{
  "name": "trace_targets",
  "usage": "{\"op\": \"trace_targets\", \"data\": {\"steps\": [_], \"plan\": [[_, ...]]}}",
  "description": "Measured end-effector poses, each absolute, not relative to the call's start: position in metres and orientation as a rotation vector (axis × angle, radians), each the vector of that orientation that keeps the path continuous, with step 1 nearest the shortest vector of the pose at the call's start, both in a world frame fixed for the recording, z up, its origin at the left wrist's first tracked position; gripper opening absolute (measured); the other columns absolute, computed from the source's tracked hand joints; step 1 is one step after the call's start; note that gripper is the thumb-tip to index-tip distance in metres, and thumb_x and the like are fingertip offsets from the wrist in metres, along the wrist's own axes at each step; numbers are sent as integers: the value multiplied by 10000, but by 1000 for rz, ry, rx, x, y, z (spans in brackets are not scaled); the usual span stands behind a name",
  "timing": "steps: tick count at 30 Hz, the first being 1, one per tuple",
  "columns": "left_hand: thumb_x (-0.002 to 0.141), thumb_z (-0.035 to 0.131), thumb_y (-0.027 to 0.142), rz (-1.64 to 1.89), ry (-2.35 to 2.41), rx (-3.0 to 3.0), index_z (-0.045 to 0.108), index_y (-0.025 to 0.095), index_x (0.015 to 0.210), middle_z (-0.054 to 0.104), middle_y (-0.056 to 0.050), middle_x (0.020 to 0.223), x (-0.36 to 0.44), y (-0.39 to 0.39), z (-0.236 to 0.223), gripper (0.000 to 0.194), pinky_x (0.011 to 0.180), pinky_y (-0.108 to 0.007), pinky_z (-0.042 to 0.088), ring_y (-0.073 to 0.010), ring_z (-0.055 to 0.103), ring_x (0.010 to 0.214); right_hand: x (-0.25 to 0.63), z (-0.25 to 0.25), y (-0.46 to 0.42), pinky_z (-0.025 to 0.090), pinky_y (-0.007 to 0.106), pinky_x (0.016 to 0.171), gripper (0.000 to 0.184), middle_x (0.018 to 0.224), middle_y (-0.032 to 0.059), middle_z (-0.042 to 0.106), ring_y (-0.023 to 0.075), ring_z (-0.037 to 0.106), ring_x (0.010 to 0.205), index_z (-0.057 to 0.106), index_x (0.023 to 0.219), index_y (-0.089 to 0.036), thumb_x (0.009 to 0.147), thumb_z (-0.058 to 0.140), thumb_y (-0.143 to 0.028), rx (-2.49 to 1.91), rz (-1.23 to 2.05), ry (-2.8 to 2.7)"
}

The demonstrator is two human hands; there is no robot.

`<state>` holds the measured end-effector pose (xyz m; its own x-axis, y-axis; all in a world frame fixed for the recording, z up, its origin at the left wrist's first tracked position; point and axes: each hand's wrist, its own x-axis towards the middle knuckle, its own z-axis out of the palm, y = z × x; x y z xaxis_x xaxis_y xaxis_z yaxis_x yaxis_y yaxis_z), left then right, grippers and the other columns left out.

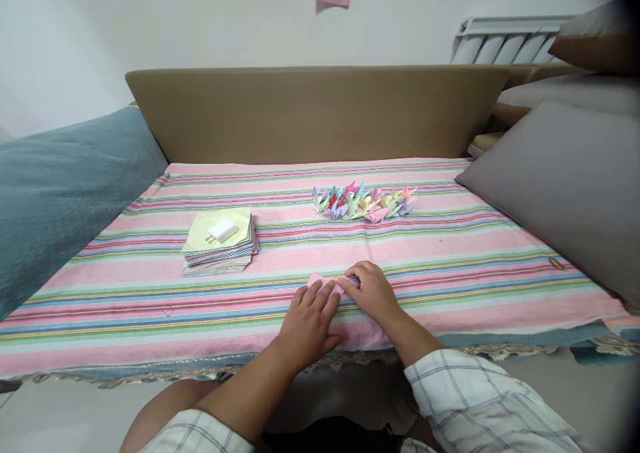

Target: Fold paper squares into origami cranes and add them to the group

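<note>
A small piece of pink paper lies on the striped cloth near the front of the seat. My left hand rests flat over it, fingers stretched out and pressing it down. At the paper's right edge, my right hand is closed, with its thumb against the paper and its other fingers curled. Both hands cover much of the sheet, so its folds are partly hidden. Beyond them sits a cluster of folded paper cranes in many colours.
To the left, a stack of square paper sheets bears a white charger plug. Grey cushions lean at the right, and a blue cushion slopes at the left. A brown backrest closes off the far side.
</note>
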<state>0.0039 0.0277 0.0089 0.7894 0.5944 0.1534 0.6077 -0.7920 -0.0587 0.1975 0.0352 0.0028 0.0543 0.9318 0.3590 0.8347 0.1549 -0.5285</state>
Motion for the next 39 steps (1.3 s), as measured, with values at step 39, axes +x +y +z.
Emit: {"op": "trace_targets", "data": {"steps": [39], "plan": [[756,578,568,-264,-952,-2925,306,211,1400,287,-115,1485,-1,31,5,784,1073,-434,242,-286,278,1343,199,-11,-7,237,512,1096,624,1408,132,410,251,321,1331,353,1387,-133,880,468,-478,-1378,-99,-2396]]}}
